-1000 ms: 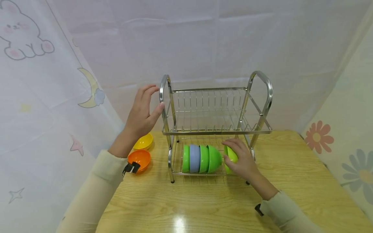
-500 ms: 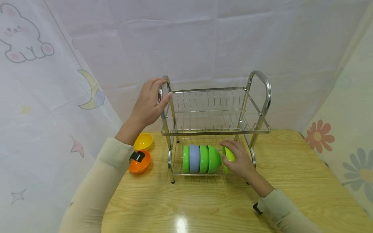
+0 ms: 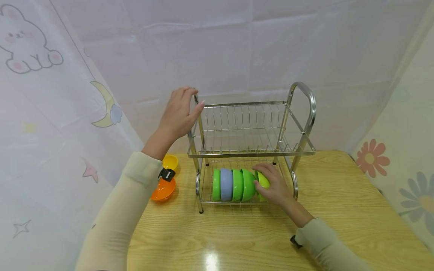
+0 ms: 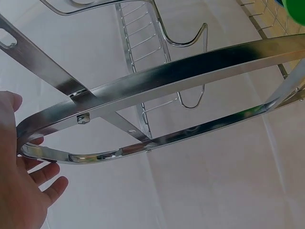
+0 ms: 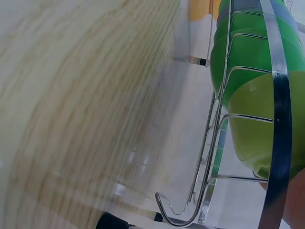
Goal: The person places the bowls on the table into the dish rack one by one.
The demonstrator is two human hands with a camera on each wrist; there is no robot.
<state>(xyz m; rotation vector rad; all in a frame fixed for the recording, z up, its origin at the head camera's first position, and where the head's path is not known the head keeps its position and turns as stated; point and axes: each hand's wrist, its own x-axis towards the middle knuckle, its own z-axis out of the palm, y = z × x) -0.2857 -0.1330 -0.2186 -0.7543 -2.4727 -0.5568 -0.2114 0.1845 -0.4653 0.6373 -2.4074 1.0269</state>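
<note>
Head camera: a yellow-green bowl (image 3: 263, 181) stands on its edge on the lower shelf of a metal dish rack (image 3: 252, 154), at the right end of a row of bowls. Its mouth faces left towards the row and its base faces right; the line from mouth to base lies roughly level, along the rack's long axis, which runs left to right.

The right hand (image 3: 276, 186) grips this bowl from the base side, fingers bent over the top and thumb on the near side. Right wrist camera shows the bowl's narrowing base turned towards the hand, behind the shelf's front bar. Whether its rim touches the next bowl is hard to tell.

Leftward along the shelf come two green bowls (image 3: 243, 185), a blue bowl (image 3: 226, 184) and another green bowl (image 3: 216, 184), close together and on edge.

The left hand (image 3: 178, 114) holds the top of the rack's left handle, fingers loosely bent around the bar, as the left wrist camera shows. The right handle (image 3: 312, 109) rises opposite.

Left of the rack, an orange bowl (image 3: 164, 191) and a yellow bowl (image 3: 170, 162) sit mouth up on the wooden table (image 3: 339, 195). Pale printed cloth (image 3: 237, 49) hangs behind.
</note>
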